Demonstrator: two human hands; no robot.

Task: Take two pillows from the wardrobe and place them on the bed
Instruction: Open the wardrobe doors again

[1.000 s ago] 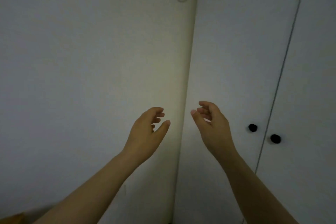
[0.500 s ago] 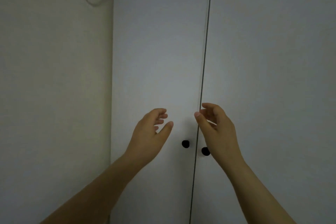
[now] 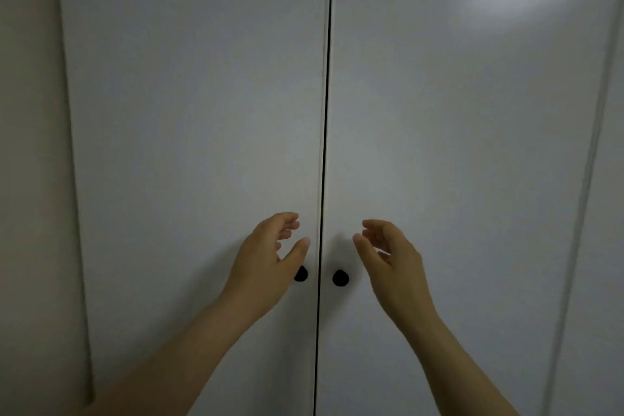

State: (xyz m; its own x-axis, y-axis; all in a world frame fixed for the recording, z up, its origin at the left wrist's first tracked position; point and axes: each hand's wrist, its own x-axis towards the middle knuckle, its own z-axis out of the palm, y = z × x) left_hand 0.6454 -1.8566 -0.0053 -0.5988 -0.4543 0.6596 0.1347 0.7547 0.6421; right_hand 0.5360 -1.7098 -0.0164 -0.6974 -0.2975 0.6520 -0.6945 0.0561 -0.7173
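Observation:
A white wardrobe fills the view, its left door and right door shut with a dark seam between them. Two small black knobs sit beside the seam: the left knob, partly covered by my thumb, and the right knob. My left hand hovers open just in front of the left knob. My right hand is open too, a little right of and above the right knob. Neither hand touches a knob. No pillows or bed are visible.
A pale wall borders the wardrobe on the left. Another white panel edge runs down the far right. A patch of light falls on the upper right of the wardrobe.
The view has swung right, from the wall corner onto the wardrobe doors, which are now centred. Both open hands have come closer to the two knobs.

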